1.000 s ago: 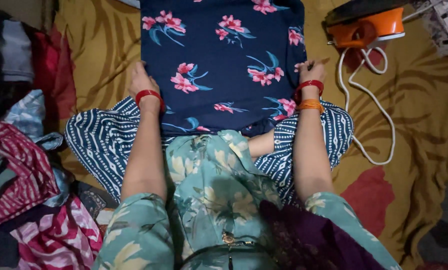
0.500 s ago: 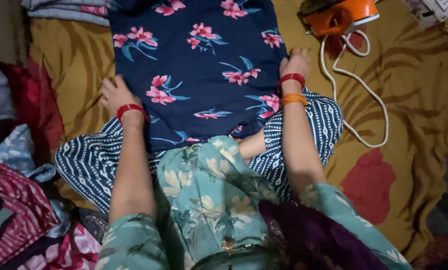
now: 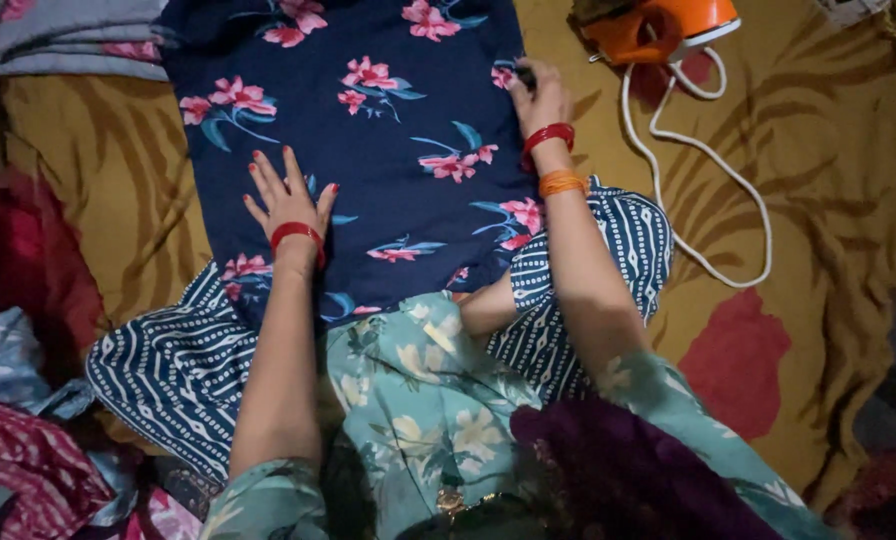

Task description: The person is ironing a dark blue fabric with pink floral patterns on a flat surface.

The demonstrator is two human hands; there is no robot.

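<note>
A mustard bedspread (image 3: pixel 818 200) with dark leaf shapes and red blotches covers the surface, an orange iron (image 3: pixel 668 25) at its far edge. The navy floral garment (image 3: pixel 398 150) lies flat, long axis running away from the person. The left hand (image 3: pixel 288 195) presses it, fingers spread; the right hand (image 3: pixel 540 95) pinches its right edge.

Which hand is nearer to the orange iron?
The right hand. It rests on the floral cloth's right edge, just below-left of the orange iron; the left hand lies flat much farther left.
</note>
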